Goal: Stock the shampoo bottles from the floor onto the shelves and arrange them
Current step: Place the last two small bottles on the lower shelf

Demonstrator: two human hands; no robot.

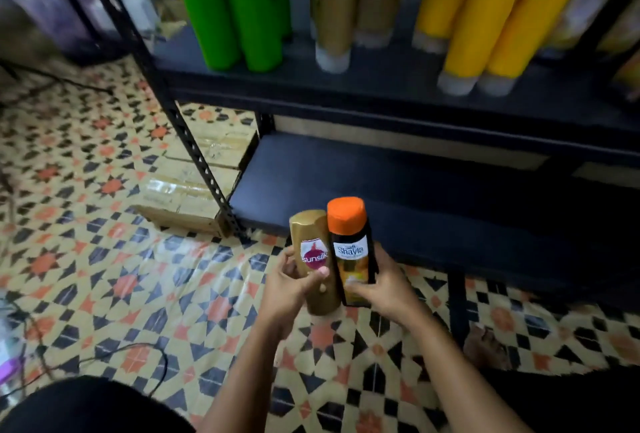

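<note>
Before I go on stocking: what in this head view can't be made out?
- Green bottles, gold bottles on the shelf, yellow bottles: tops cut by the upper edge, labels blurred.
- Gold Sunsilk bottle: lower label covered by the left hand.
- Orange-capped bottle: base hidden by the right hand.
- Lower shelf: right end too dark.

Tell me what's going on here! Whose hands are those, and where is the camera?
The camera sits on a person's head, looking down, so you see their own two arms. The left hand holds a gold Sunsilk bottle. The right hand holds a dark bottle with an orange cap. The two bottles touch side by side, above a patterned tile floor. Ahead is a dark shelf rack. On it stand green bottles, gold bottles and yellow bottles. The lower shelf looks bare where we can see.
</note>
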